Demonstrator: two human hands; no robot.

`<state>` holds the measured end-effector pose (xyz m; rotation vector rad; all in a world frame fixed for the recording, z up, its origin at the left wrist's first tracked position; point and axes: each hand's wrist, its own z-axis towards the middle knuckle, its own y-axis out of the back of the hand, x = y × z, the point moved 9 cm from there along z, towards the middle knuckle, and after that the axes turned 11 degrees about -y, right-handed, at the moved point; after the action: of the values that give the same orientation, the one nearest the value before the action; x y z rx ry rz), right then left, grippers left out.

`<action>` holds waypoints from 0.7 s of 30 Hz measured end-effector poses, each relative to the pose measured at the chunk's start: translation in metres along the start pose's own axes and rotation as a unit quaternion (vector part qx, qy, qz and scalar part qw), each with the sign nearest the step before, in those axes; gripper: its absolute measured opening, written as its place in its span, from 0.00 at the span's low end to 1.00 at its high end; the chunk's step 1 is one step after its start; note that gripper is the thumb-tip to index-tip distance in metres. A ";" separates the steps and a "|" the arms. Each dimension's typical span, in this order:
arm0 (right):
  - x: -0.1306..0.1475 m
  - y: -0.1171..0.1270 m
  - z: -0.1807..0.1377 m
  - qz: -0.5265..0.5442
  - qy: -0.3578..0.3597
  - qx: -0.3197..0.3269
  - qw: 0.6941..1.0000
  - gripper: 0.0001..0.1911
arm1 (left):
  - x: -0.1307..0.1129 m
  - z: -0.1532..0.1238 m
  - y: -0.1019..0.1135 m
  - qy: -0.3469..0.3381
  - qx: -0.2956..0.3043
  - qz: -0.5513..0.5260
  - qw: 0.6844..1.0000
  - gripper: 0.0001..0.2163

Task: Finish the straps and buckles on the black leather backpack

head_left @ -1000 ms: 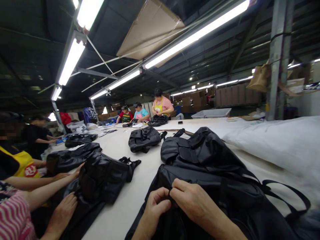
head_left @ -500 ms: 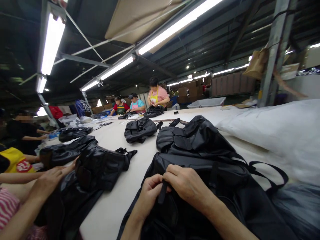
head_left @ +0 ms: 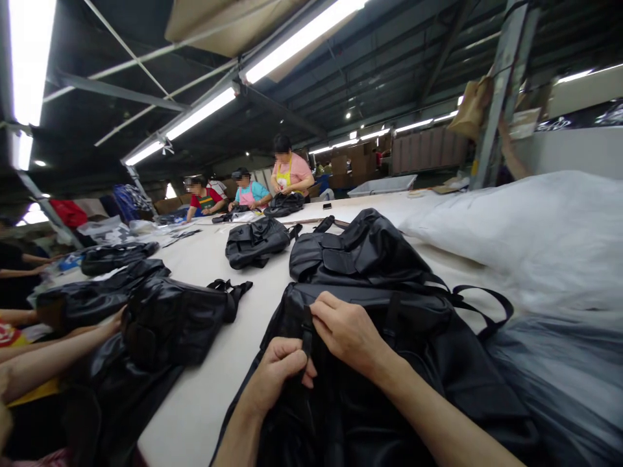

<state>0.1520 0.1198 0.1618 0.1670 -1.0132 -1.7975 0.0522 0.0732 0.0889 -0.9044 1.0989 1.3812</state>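
Observation:
A large black backpack (head_left: 360, 389) lies in front of me on the pale table (head_left: 199, 363). A narrow black strap (head_left: 307, 331) runs between my hands near its upper left part. My left hand (head_left: 280, 373) pinches the strap's lower stretch between thumb and fingers. Higher up, my right hand (head_left: 345, 331) has its fingertips closed at the strap's upper end, against the bag. Whether a buckle sits under those fingertips is hidden. A second black backpack (head_left: 355, 250) rests just beyond, touching the first one.
Another black backpack (head_left: 257, 240) lies farther off. At left, a co-worker's arm (head_left: 63, 350) reaches to a black bag (head_left: 170, 318). White plastic sheeting (head_left: 525, 233) bulges on the right. Several people work at the far end, near a phone (head_left: 327, 206).
My left hand has slid down along the strap, away from my right hand, so more strap shows between them. The view has turned somewhat to the right.

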 end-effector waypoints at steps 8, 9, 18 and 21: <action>-0.019 0.049 0.008 0.199 -0.113 -0.044 0.972 0.07 | -0.025 -0.012 -0.005 -0.125 0.113 -0.258 0.951 0.21; -0.024 0.065 0.010 0.224 -0.134 -0.061 0.963 0.09 | -0.017 -0.008 0.004 -0.103 0.058 -0.259 0.958 0.22; -0.096 0.122 -0.004 -0.045 -0.355 0.044 0.933 0.12 | 0.027 -0.008 -0.010 0.080 0.092 -0.059 0.991 0.18; -0.111 0.115 -0.035 -0.036 -0.387 0.025 0.921 0.13 | 0.034 -0.008 -0.022 0.089 0.127 0.000 0.988 0.16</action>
<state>0.3037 0.1770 0.1844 -0.5285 -1.6123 -1.9387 0.0700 0.0750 0.0514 -0.8512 1.3762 1.1435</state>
